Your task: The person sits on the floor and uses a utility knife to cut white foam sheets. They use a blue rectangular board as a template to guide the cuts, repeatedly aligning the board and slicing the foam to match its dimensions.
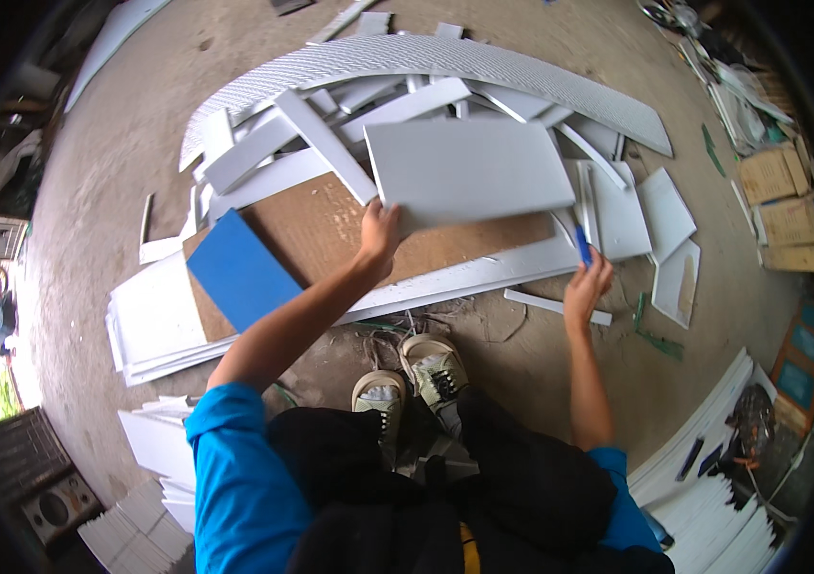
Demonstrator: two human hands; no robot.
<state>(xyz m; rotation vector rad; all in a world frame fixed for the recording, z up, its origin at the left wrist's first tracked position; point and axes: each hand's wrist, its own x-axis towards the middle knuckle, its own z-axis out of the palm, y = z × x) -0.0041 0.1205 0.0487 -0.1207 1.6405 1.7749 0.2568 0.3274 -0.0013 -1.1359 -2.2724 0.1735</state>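
Observation:
My left hand [381, 230] is closed on the lower left corner of a flat white rectangular foam board [469, 172], which is tilted up above the work pile. A slim blue utility knife [583, 246] points away from me in my closed right hand [587, 285], near the board's lower right corner; its blade is too small to make out. Beneath the board lies a brown cardboard sheet [311, 225] on a stack of large white sheets [153, 306]. A blue rectangular panel [244, 271] rests on the cardboard at the left, close to my left forearm.
White offcut strips [325, 143] are heaped behind the board, with a long curved white sheet [426, 59] beyond them. More offcuts [667, 215] lie to the right. Cardboard boxes [775, 177] stand at the far right. White sheets [703, 517] are stacked near my right side.

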